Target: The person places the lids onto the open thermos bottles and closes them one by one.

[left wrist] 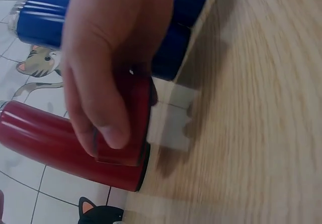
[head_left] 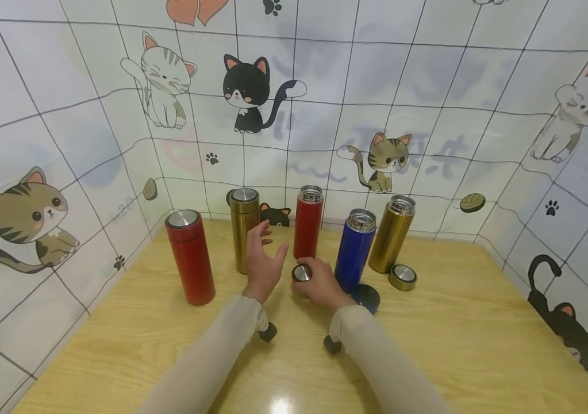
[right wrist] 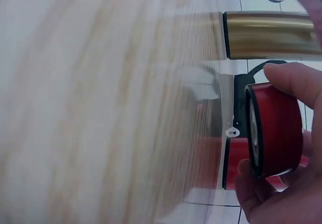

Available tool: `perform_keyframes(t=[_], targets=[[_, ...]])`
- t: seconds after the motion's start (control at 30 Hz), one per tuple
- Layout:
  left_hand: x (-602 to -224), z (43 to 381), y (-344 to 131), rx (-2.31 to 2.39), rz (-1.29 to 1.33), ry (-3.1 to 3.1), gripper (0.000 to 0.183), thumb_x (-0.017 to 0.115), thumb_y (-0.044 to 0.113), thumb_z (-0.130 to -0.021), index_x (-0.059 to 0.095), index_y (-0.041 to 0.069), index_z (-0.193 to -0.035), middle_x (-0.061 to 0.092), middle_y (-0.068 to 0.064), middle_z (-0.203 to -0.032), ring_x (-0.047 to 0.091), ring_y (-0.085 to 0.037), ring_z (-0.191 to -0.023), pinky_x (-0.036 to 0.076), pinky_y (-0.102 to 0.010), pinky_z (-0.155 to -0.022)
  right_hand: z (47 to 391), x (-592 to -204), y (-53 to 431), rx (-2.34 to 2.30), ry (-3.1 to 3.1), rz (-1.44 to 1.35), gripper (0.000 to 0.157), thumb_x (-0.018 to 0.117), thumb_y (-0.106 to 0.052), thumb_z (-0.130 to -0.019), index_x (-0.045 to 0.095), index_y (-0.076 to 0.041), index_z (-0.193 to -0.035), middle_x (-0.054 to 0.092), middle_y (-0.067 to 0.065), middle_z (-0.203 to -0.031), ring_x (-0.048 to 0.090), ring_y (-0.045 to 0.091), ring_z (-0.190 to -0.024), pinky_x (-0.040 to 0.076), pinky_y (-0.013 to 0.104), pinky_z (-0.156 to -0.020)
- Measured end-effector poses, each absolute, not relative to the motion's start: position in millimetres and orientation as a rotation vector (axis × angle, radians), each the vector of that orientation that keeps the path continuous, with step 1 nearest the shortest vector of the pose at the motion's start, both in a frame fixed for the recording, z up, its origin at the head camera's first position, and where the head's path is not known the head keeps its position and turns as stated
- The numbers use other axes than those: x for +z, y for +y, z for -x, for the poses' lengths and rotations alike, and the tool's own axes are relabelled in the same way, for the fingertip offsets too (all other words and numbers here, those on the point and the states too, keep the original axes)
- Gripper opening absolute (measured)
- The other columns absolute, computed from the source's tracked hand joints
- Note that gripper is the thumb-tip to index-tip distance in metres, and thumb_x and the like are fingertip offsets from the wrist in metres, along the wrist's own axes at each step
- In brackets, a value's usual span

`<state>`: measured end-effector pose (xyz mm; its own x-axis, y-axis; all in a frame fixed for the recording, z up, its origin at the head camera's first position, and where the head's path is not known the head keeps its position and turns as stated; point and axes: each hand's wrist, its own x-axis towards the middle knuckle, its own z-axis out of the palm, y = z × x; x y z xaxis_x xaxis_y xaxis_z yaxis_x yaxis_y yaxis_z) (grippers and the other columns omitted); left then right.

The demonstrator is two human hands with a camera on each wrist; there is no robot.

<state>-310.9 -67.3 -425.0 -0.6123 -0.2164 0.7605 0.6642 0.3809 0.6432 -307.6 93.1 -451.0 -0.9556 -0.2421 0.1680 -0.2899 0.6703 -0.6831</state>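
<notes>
My right hand [head_left: 322, 283] pinches a red thermos lid [right wrist: 276, 128] with a silver top between thumb and fingers, close over the table. Just behind it stands the open red thermos [head_left: 308, 224], its bare steel neck showing. In the left wrist view the lid [left wrist: 128, 123] overlaps that bottle's lower end. Holding nothing, my left hand [head_left: 264, 264] is raised with fingers loosely bent, in front of the capped gold thermos [head_left: 240, 241]. Right of my right hand are an open blue thermos [head_left: 354, 250] and its dark blue lid [head_left: 367, 297] on the table.
A capped red thermos [head_left: 190, 264] stands at the left on the wooden table [head_left: 459, 345]. At the right are an open gold thermos [head_left: 391, 236] and its gold lid [head_left: 403, 277]. A cat-print sheet [head_left: 319, 121] hangs behind and along both sides.
</notes>
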Motion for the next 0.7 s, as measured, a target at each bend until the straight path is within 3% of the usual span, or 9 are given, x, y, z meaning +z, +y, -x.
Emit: perform_keyframes(t=[0.27,0.47,0.7], targets=[[-423.4,332.4,-58.7,-1.401,0.4,-1.957,0.063,0.077,0.005,-0.082,0.045,0.003,-0.136,0.05,-0.013,-0.129,0.053,-0.029,-0.115,0.05,-0.043,-0.092,301.6,-445.5,93.4,1.194,-2.783,-0.425,0.061,0.081,-0.022,-0.08,0.052,-0.005,-0.131,0.055,0.011,-0.124,0.047,0.029,-0.112,0.046,0.046,-0.095],[-420.4,346.7,-53.2,-1.545,0.428,-2.121,0.068,0.075,0.007,-0.085,0.04,0.011,-0.143,0.043,-0.013,-0.142,0.046,-0.035,-0.126,0.046,-0.047,-0.099,297.9,-447.0,97.8,1.174,-2.754,-0.4,0.059,0.081,-0.023,-0.079,0.056,-0.006,-0.129,0.053,0.012,-0.119,0.048,0.027,-0.107,0.048,0.043,-0.09],[-426.5,361.5,-53.6,-1.618,0.406,-2.231,0.074,0.076,0.013,-0.085,0.035,0.011,-0.147,0.039,-0.015,-0.147,0.043,-0.037,-0.13,0.044,-0.049,-0.101,292.7,-444.2,99.1,1.25,-2.691,-0.385,0.063,0.081,-0.023,-0.077,0.052,-0.008,-0.131,0.054,0.009,-0.124,0.048,0.026,-0.113,0.045,0.044,-0.096]])
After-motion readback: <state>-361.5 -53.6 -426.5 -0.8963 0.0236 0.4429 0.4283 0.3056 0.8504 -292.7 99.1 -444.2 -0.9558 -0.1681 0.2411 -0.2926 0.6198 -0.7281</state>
